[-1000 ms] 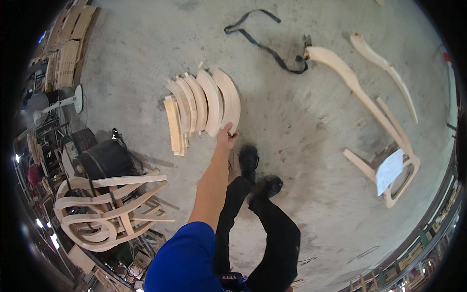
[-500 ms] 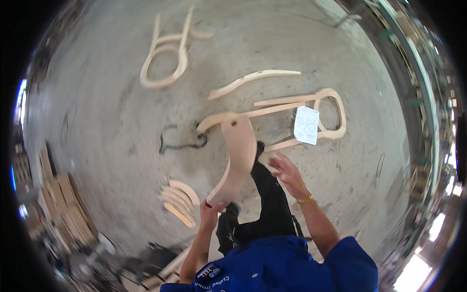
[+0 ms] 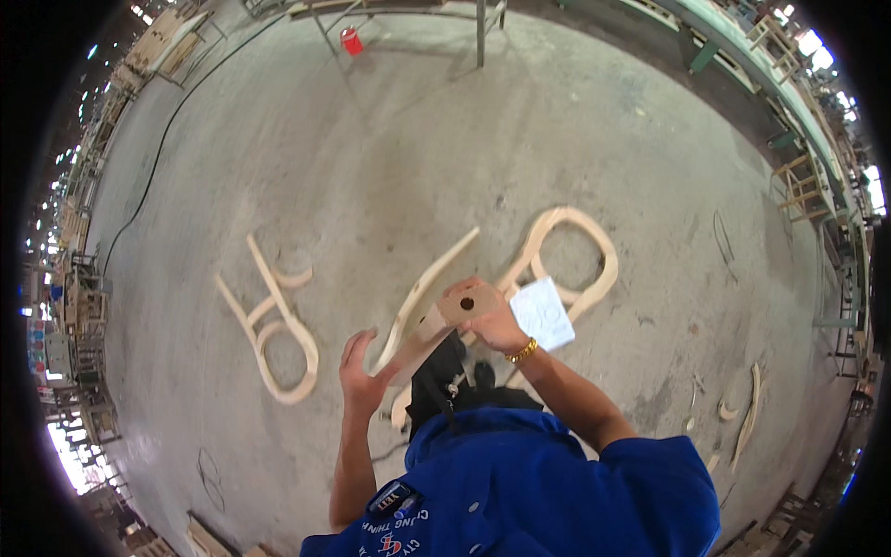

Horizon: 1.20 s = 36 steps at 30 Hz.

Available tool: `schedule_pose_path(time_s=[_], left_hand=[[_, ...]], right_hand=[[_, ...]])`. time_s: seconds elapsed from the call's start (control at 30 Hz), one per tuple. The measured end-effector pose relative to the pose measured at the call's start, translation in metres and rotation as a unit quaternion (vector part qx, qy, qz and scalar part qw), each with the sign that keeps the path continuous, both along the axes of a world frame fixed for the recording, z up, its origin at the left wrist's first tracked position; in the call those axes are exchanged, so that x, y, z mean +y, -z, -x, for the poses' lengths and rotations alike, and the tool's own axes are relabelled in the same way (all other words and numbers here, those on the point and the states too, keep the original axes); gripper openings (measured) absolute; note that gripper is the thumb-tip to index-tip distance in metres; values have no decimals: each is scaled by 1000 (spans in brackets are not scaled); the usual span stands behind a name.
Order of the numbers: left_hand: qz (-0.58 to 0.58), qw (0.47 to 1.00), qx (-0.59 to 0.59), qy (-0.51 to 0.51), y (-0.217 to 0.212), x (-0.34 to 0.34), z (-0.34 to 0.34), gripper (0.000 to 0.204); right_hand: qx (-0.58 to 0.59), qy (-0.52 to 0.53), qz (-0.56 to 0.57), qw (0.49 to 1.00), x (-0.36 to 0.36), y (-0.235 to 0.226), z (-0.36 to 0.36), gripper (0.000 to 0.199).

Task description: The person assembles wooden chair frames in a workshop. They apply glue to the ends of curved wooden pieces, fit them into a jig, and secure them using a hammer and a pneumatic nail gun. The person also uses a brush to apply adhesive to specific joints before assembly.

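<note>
A pale, curved wooden part is held up in front of my body, with a round dark hole in its raised end. My right hand is wrapped round that end, next to the hole. Along the part's lower end is my left hand, its fingers stretched out and thumb close to the wood; whether the thumb touches cannot be made out. Below, on the floor, lie a long curved wooden piece and a wooden frame with a rounded loop. A white sheet with a drawing rests on that frame.
Another looped wooden frame lies on the floor to the left. Loose wooden pieces are at the right. Far off stand a metal-legged table and a red container. A black cable crosses the floor at left.
The view has turned. The wooden part now points its holed end up toward me. My right hand, free before, now grips that end; my left hand's fingers have opened from their hold.
</note>
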<state>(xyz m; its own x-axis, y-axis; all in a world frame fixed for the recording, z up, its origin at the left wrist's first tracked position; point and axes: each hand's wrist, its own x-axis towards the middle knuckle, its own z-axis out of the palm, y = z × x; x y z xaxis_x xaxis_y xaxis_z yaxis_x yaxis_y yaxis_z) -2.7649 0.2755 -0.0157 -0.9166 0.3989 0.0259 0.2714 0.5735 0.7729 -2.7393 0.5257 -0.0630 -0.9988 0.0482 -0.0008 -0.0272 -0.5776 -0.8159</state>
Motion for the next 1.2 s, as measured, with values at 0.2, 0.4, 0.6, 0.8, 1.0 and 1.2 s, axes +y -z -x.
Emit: schedule_pose_path(time_s=[0.2,0.4,0.6,0.8,1.0,1.2], left_hand=[[-172,975,106,94,-5,191,207,92],[-198,966,160,-47,32,331,496,91],[-224,968,103,-41,-14,409,690,69],[-153,972,115,-138,-1,482,850,67],[-122,960,151,-201,23,555,949,68],[-195,962,46,-187,61,583,1050,69]], right_hand=[[42,85,14,995,75,25,210,53],[44,168,-352,920,171,25,490,49],[106,89,-169,976,289,-14,637,40],[-125,127,-23,984,481,12,833,31],[-240,95,86,962,543,37,1097,36],[-389,139,197,889,549,86,1242,32]])
